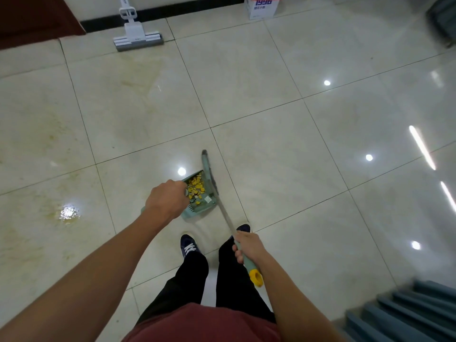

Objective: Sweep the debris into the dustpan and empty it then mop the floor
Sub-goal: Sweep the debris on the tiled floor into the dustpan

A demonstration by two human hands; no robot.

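A pale green dustpan (206, 204) sits over the tiled floor in front of my feet, holding a heap of yellow debris (196, 187). My left hand (166, 199) is closed on the dustpan's handle, most of which my fist hides. My right hand (246, 245) grips the broom handle (250, 264), which ends in a yellow cap. The broom head (209, 170) stands against the dustpan's right side. A white sponge mop (138, 38) leans on the far wall at the upper left.
Yellowish stains and a wet patch (69, 213) mark the tiles on the left. A white carton (261, 7) stands by the far wall. Grey-blue ribbed furniture (404, 312) fills the lower right corner, another dark piece (444, 18) the upper right.
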